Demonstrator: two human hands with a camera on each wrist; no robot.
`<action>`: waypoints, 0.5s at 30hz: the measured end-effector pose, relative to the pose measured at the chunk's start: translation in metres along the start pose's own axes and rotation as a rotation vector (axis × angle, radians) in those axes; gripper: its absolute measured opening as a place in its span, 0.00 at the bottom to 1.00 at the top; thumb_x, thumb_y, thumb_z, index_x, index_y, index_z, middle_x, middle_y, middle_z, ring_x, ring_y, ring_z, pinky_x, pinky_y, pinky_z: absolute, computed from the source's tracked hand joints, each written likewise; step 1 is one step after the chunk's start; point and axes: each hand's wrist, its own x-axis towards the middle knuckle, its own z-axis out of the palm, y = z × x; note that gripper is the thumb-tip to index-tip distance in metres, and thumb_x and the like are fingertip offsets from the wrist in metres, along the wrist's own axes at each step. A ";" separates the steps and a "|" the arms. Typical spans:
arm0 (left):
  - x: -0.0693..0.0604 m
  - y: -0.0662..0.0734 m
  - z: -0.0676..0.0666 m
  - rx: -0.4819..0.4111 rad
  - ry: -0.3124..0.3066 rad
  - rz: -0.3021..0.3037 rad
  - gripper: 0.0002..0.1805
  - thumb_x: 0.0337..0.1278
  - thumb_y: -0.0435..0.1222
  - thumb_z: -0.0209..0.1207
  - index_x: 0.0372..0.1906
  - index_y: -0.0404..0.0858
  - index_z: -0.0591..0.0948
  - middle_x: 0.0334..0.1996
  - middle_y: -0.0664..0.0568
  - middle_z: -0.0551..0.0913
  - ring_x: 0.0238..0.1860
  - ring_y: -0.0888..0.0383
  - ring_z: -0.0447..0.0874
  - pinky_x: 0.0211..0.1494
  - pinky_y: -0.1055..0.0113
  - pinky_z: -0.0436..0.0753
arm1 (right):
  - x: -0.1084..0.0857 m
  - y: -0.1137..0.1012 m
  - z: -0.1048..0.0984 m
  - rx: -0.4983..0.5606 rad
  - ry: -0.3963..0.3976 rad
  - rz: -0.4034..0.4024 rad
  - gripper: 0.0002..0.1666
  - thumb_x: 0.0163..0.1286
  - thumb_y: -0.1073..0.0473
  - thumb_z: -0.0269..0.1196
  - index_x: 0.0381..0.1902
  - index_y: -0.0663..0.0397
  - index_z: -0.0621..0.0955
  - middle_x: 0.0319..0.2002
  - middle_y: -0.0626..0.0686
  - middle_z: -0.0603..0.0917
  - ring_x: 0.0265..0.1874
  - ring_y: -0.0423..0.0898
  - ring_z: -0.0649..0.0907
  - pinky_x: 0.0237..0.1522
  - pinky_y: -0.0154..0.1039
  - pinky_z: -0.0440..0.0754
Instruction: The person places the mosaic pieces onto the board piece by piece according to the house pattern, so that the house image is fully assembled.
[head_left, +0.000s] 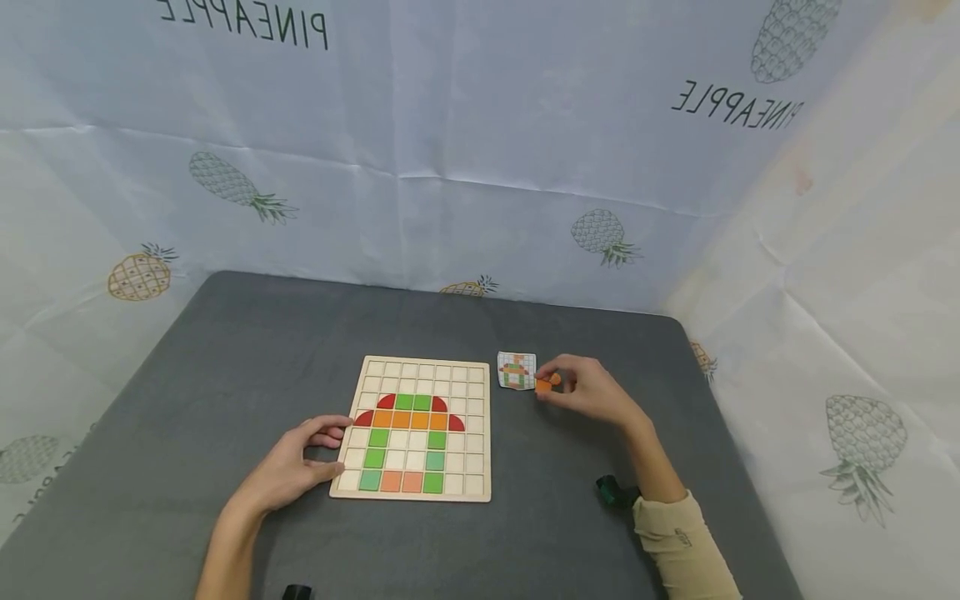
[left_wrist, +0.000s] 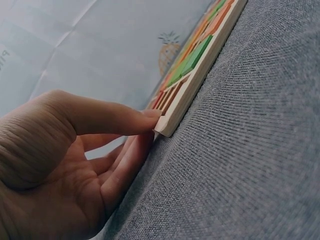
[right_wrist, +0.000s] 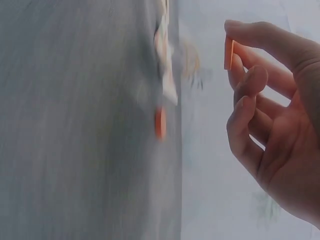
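Note:
A wooden grid board [head_left: 477, 433] lies flat, with red, green, orange and pink tiles set in a mushroom-like pattern. My left hand [head_left: 288, 467] rests at the board's left edge; in the left wrist view, its straight thumb [left_wrist: 115, 117] touches the rim near a corner. Between the thumb and index finger of my right hand [head_left: 592, 390] I pinch a flat orange tile [right_wrist: 228, 52], raised off the table in the right wrist view. Below the hand, another orange tile [right_wrist: 160, 123] sits on the table beside a small pattern card [head_left: 517, 372].
A dark grey table [head_left: 420, 550] carries everything. Pineapple-printed cloth [head_left: 450, 100] hangs behind it and at both sides. A dark green and black object [head_left: 615, 492] is by my right forearm, and a black object [head_left: 297, 592] shows at the bottom edge.

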 end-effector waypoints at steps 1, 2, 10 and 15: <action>0.000 0.000 0.000 0.000 -0.001 0.000 0.36 0.57 0.26 0.74 0.72 0.30 0.76 0.59 0.38 0.79 0.57 0.50 0.78 0.46 0.69 0.88 | 0.006 -0.004 0.004 0.003 -0.007 -0.003 0.19 0.69 0.56 0.78 0.54 0.57 0.90 0.43 0.53 0.89 0.18 0.33 0.71 0.25 0.33 0.74; 0.000 0.000 0.000 -0.001 -0.002 -0.001 0.36 0.57 0.25 0.74 0.72 0.30 0.76 0.59 0.38 0.79 0.58 0.49 0.78 0.46 0.69 0.88 | 0.012 -0.008 0.008 0.009 -0.014 -0.007 0.20 0.68 0.56 0.78 0.55 0.57 0.90 0.44 0.53 0.89 0.18 0.34 0.72 0.25 0.33 0.74; 0.000 0.002 0.000 -0.009 0.001 -0.018 0.36 0.57 0.25 0.73 0.72 0.31 0.76 0.60 0.38 0.79 0.58 0.48 0.78 0.47 0.69 0.88 | 0.056 -0.032 0.040 0.027 -0.088 -0.067 0.19 0.70 0.56 0.77 0.55 0.57 0.90 0.48 0.52 0.90 0.21 0.44 0.77 0.27 0.31 0.73; 0.000 0.002 0.000 -0.008 0.004 -0.020 0.37 0.56 0.25 0.74 0.72 0.31 0.76 0.60 0.38 0.79 0.59 0.48 0.79 0.47 0.69 0.89 | 0.076 -0.043 0.059 0.032 -0.139 -0.097 0.21 0.69 0.54 0.77 0.56 0.57 0.89 0.49 0.53 0.91 0.23 0.44 0.79 0.29 0.31 0.76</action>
